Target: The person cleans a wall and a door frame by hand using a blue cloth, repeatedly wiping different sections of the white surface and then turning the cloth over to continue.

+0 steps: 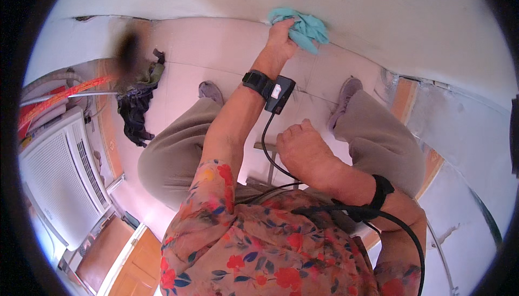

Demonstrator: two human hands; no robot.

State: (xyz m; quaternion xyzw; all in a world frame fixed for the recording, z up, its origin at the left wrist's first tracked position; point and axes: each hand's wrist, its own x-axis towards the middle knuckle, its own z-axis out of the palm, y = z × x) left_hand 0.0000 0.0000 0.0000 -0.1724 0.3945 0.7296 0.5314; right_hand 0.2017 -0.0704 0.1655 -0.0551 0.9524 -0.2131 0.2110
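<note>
A left hand (281, 36) clasps a crumpled teal cloth (310, 27) at the foot of a pale wall (389, 14); the right hand (304, 152) curls inward (its contents, if any, cannot be told). A longer reach could pull the wrist cable (264, 136) taut, jerking the cloth loose. Its long axis runs roughly left to right, one corner pointing toward the wearer.

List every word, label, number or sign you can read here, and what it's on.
Nothing is readable.
White label on the black wrist box: too small.
Markings on the red strip: too blurred.
Faint mark on the white appliance: too small.
</note>
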